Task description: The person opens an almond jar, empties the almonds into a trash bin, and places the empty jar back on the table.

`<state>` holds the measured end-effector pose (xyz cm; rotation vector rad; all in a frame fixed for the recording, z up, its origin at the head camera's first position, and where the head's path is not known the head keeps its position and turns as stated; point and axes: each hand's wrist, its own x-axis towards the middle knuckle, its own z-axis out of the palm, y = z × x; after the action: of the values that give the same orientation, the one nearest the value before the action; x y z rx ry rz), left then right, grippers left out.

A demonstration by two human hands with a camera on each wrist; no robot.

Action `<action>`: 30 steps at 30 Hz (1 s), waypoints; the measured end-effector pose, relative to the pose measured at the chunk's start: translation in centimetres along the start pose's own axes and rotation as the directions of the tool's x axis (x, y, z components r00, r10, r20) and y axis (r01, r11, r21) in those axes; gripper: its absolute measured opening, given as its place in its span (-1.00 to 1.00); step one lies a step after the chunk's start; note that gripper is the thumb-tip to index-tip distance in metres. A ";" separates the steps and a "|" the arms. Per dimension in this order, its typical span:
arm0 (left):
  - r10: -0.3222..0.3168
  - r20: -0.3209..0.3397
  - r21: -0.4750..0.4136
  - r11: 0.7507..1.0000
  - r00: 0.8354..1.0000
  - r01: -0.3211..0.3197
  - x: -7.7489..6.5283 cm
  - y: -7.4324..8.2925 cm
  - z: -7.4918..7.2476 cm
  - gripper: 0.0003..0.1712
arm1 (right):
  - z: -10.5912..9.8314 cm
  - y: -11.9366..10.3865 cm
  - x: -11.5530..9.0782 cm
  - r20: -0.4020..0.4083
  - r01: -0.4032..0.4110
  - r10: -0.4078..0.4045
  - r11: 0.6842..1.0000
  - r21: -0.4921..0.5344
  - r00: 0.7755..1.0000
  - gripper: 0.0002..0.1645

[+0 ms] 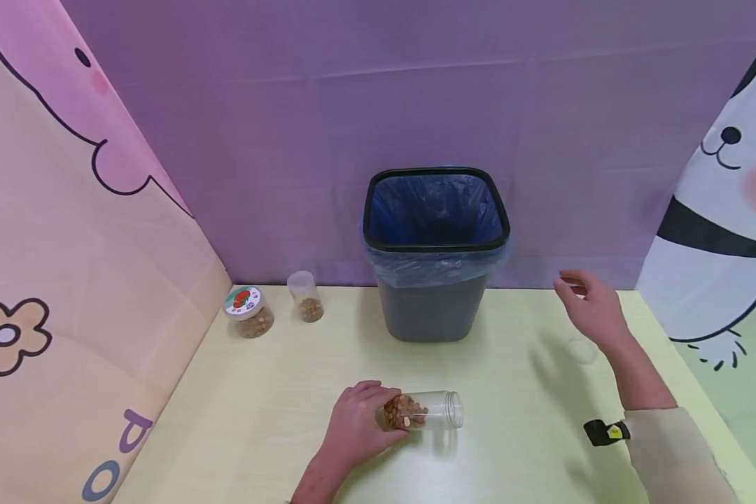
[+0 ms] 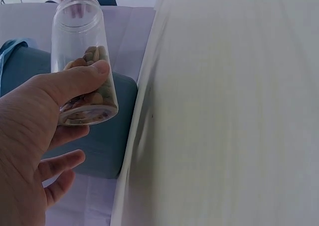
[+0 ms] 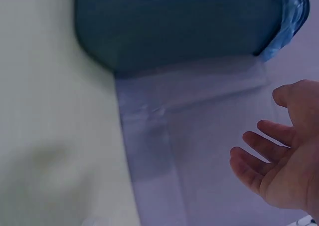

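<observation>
My left hand (image 1: pixel 358 427) grips a clear jar (image 1: pixel 439 410) round its base end, thumb on one side and fingers on the other. Tilted onto its side, the jar points its uncapped mouth to the right. Brown nuts or beans (image 2: pixel 92 55) lie in its lower part; their exact kind is unclear. To the right, my right hand (image 1: pixel 595 308) hangs above the table with loosely bent fingers and holds nothing. A faint clear disc (image 1: pixel 582 351), perhaps a lid, lies on the table below that hand.
A grey bin (image 1: pixel 433 308) with a blue bag (image 1: pixel 437 210) and black rim stands at the back middle. At the back left are a white-lidded jar (image 1: pixel 249 313) and a small translucent cup (image 1: pixel 305 297) with brown bits. Printed cloth walls edge the table (image 1: pixel 271 399).
</observation>
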<state>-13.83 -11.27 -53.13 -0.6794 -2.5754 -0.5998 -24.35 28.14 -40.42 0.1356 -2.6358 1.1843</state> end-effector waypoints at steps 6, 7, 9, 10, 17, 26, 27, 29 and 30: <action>-0.019 0.027 -0.004 1.000 0.999 0.019 -0.1 0.2 -0.1 -0.30 | 0.5 -4.0 1.1 0.035 -0.012 0.009 0.996 0.084 0.999 -0.28; -0.020 0.029 -0.007 1.000 0.999 0.020 -0.1 0.3 -0.1 -0.31 | 0.5 -4.6 1.3 0.040 -0.013 0.009 0.996 0.094 0.999 -0.27; -0.020 0.033 -0.008 1.000 0.999 0.020 -0.1 0.3 -0.1 -0.30 | 0.7 -5.8 1.7 0.049 -0.018 0.012 0.993 0.113 0.999 -0.24; -0.019 0.033 -0.007 1.000 0.999 0.019 -0.1 0.3 -0.1 -0.30 | 0.7 -6.4 1.9 0.050 -0.019 0.013 0.992 0.122 0.999 -0.23; 0.007 0.007 0.008 1.000 1.000 -0.007 -0.2 0.2 -0.4 -0.28 | 1.1 -9.3 3.6 0.105 -0.078 0.045 0.941 0.331 0.993 -0.18; 0.012 -0.023 -0.010 1.000 1.000 -0.012 0.2 0.0 -1.0 -0.28 | 1.7 -11.8 5.6 0.221 -0.211 0.117 0.858 0.469 0.968 -0.13; 0.012 -0.024 -0.013 1.000 1.000 -0.012 0.2 0.0 -1.0 -0.28 | 1.8 -12.0 5.8 0.230 -0.222 0.125 0.856 0.467 0.965 -0.13; 0.009 -0.023 -0.019 1.000 1.000 -0.010 0.2 -0.1 -1.2 -0.28 | 1.8 -12.2 6.2 0.243 -0.238 0.138 0.862 0.448 0.960 -0.14; 0.006 -0.018 -0.023 1.000 1.000 -0.007 0.2 -0.2 -1.3 -0.28 | 1.9 -12.3 6.4 0.251 -0.241 0.139 0.864 0.442 0.958 -0.15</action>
<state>-13.74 -11.95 -52.04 -0.6863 -2.5522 -0.6318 -28.56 18.63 -31.05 0.0891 -2.5190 1.9678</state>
